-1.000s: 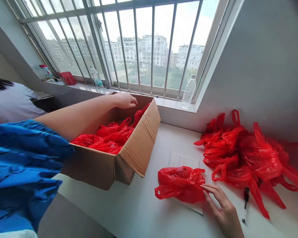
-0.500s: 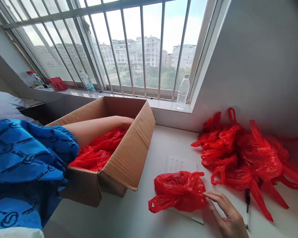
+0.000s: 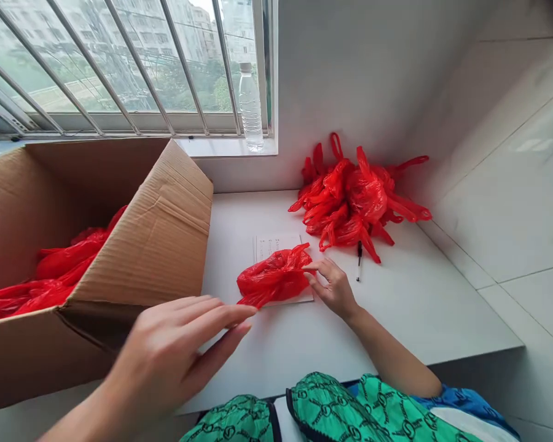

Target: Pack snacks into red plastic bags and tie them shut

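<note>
A crumpled red plastic bag (image 3: 271, 276) lies on a sheet of paper (image 3: 276, 244) on the white table. My right hand (image 3: 334, 288) pinches the bag's right side between thumb and fingertips. At the bag's near left corner is my left hand (image 3: 179, 344), its fingers stretched out and a small gap showing between thumb and index finger. The index fingertip overlaps the end of a bag handle; contact is hard to judge. To the left, a cardboard box (image 3: 166, 227) holds more red bags (image 3: 74, 264).
A heap of red plastic bags (image 3: 359, 196) rests against the back wall, with a black-and-white pen (image 3: 359, 261) in front. A clear bottle (image 3: 250, 110) stands on the sill of the barred window. Tiled wall (image 3: 516, 172) rises at the right.
My left hand has come out of the cardboard box to the near corner of the red bag. My right hand keeps its pinch. The view has swung right and down.
</note>
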`<state>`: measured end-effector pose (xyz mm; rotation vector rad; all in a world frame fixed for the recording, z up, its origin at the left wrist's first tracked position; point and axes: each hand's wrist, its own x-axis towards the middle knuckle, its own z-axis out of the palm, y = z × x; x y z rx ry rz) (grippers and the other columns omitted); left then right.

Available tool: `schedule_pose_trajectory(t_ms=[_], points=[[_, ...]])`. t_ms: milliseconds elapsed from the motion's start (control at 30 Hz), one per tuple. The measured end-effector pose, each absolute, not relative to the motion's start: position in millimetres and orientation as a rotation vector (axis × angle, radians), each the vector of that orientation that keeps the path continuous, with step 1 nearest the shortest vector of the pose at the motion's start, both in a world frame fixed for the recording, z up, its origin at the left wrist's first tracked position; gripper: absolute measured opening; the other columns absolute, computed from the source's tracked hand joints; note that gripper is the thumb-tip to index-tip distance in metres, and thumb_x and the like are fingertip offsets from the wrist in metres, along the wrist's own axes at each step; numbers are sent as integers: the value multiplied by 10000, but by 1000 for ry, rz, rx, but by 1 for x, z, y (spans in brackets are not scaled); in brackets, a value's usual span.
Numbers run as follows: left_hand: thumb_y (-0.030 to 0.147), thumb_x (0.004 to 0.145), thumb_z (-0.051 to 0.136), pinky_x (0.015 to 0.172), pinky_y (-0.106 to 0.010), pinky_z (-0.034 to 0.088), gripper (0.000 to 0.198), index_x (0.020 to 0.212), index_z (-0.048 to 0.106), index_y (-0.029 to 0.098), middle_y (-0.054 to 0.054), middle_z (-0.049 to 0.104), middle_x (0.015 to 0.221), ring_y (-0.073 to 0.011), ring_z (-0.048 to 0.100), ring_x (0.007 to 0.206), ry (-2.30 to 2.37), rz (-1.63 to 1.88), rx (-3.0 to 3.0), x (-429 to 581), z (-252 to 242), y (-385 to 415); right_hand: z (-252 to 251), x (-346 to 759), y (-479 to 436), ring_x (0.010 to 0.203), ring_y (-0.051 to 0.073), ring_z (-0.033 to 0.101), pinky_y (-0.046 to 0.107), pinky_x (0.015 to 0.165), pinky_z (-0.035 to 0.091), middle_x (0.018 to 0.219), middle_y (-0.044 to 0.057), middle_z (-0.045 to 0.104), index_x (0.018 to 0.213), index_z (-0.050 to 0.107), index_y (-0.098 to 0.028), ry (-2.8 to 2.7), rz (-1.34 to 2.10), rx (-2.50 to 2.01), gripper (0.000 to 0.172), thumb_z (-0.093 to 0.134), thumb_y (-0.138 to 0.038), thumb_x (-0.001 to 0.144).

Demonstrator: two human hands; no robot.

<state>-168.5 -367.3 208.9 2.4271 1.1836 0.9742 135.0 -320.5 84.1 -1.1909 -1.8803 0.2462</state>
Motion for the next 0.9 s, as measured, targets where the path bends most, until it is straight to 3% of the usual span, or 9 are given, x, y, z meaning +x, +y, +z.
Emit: schedule_pose_trajectory(t_ms=[133, 233, 367, 500, 700, 800, 900], points=[[376, 997, 474, 755, -295, 530, 281, 1033, 728, 262, -26, 744, 1034, -191, 693, 900, 1176, 826, 2535, -116, 158, -306, 92, 121, -321, 1042, 233, 637, 368, 921, 512, 1098, 76, 688, 1141, 634, -230, -2018, 180, -1233, 204, 544, -323, 983], [405, 968, 522, 726, -295, 504, 264, 1095, 706, 266, -35, 723, 1110, -223, 670, 972, 1158, 581, 2644, -101, 129, -278, 95, 116, -315, 983, 234, 652, 351, 834, 520, 1081, 81, 693, 1167, 616, -211, -2110, 146, -1336, 241, 560, -346, 975], [371, 971, 504, 681, -266, 469, 237, 1024, 707, 260, -27, 739, 1012, -198, 675, 879, 1180, 498, 2651, -107, 111, -274, 88, 108, -302, 901, 235, 641, 327, 718, 477, 986, 67, 698, 1069, 635, -193, -2207, 86, -1413, 237, 675, -361, 906], [361, 976, 492, 687, -259, 462, 237, 953, 698, 246, -17, 739, 969, -181, 668, 835, 1256, 644, 2535, -116, 97, -274, 78, 102, -291, 800, 198, 610, 299, 671, 411, 873, 32, 689, 928, 635, -207, -2241, 65, -1396, 76, 651, -282, 928], [376, 1001, 467, 688, -262, 459, 275, 893, 675, 233, -7, 699, 924, -163, 645, 810, 1203, 728, 2424, -120, 81, -268, 74, 115, -291, 774, 173, 590, 290, 681, 383, 847, 27, 689, 871, 659, -208, -2273, 120, -1291, 162, 582, -301, 978], [394, 1007, 449, 726, -281, 476, 272, 1060, 680, 261, -25, 663, 1085, -174, 646, 891, 1272, 699, 2460, -118, 80, -269, 74, 121, -294, 739, 160, 586, 287, 674, 380, 813, 18, 690, 846, 681, -214, -2283, 205, -1303, 238, 587, -390, 976], [410, 969, 512, 723, -311, 486, 392, 1342, 569, 301, -62, 603, 1237, -216, 636, 974, 1383, 573, 2545, -117, 80, -273, 75, 121, -298, 691, 143, 581, 278, 652, 373, 757, -2, 682, 818, 685, -217, -2267, 290, -1374, 297, 581, -447, 973]])
